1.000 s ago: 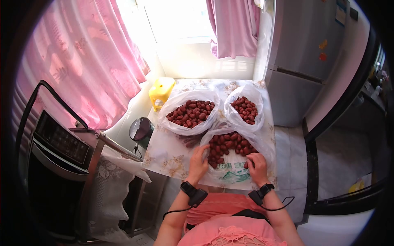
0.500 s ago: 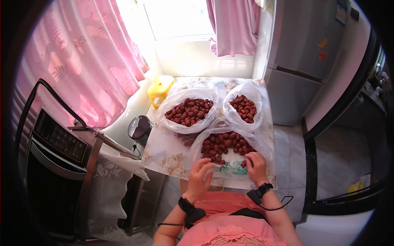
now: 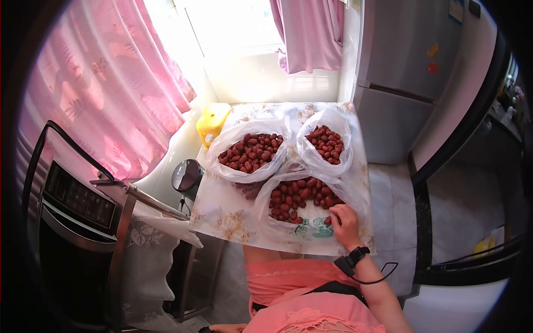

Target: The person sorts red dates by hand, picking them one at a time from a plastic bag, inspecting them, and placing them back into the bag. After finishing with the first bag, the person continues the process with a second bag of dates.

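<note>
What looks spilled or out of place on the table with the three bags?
Nothing stands out. The dates are inside the three bags, none plainly loose on the table. The near bag lies slumped under the right hand; the far left bag and far right bag sit open.

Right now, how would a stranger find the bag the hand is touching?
Look at the flowery table below the window, with three plastic bags of red dates. It is the nearest bag, under the right hand. Only it has green printing on its front.
</note>
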The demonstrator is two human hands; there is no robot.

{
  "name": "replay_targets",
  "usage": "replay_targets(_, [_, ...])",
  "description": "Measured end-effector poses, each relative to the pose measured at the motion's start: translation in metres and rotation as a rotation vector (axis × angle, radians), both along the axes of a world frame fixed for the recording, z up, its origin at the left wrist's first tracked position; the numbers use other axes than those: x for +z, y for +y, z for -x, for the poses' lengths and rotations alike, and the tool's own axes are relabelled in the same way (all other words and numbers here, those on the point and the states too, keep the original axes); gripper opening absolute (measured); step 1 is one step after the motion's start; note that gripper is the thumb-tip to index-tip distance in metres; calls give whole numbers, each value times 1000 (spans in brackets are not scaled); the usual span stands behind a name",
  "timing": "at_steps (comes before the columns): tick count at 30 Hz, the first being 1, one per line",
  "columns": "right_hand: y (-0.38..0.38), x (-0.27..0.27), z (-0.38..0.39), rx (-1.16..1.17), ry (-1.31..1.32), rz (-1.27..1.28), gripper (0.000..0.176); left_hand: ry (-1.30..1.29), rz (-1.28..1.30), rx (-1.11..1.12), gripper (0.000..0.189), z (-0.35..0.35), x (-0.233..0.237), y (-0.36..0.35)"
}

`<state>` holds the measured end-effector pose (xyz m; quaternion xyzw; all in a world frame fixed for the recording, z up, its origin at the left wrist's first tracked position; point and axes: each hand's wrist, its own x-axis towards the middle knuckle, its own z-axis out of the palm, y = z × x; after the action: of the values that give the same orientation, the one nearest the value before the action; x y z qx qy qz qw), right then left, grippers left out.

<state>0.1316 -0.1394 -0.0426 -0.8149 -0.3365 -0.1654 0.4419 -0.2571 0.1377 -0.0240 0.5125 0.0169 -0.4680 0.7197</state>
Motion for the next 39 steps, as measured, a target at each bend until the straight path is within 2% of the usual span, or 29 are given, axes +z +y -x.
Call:
replay_targets(12, [0, 1, 1, 2, -22, -3, 18, 84, 81, -21, 52, 32, -5, 7])
replay_targets(18, [-1, 0, 0, 5, -44, 4, 18, 118, 118, -40, 66, 35, 8, 6])
replay_targets(20, [-1, 1, 1, 7, -20, 4, 17, 152, 172, 97, 33, -14, 67, -7])
replay_targets(21, [-1, 0, 2, 10, -21, 7, 17, 78, 138, 56, 41, -34, 71, 1])
replay_targets(23, [0, 0, 2, -9, -39, -1, 18, -116, -33, 218, 40, -66, 68, 1])
replay_targets(24, [1, 0, 2, -6, -38, -2, 18, -115, -151, 418, 32, -83, 69, -5])
replay_targets(26, [-1, -1, 1, -7, -35, 9, 18, -294, -254, 668, 27, -121, 61, -16])
replay_targets(28, [-1, -3, 1, -8, -43, 5, 18, -486, -372, 763, 21, -157, 48, -22])
replay_targets(29, [-1, -2, 0, -2, -53, 2, 18, -488, -367, 757, 21, -176, 46, -27])
replay_targets(31, [-1, -1, 0, -4, -50, 2, 18, -652, -418, 782, 20, -209, 45, -37])
replay_targets(35, [-1, 1, 0, 6, -53, 0, 18, -746, -378, 839, 19, -261, 36, -51])
replay_targets(37, [-1, -1, -1, 6, -52, -1, 17, -970, -820, 761, 18, -274, 25, -50])
replay_targets(39, [-1, -2, -2, 7, -48, -3, 17, -929, -826, 752, 18, -274, 13, -53])
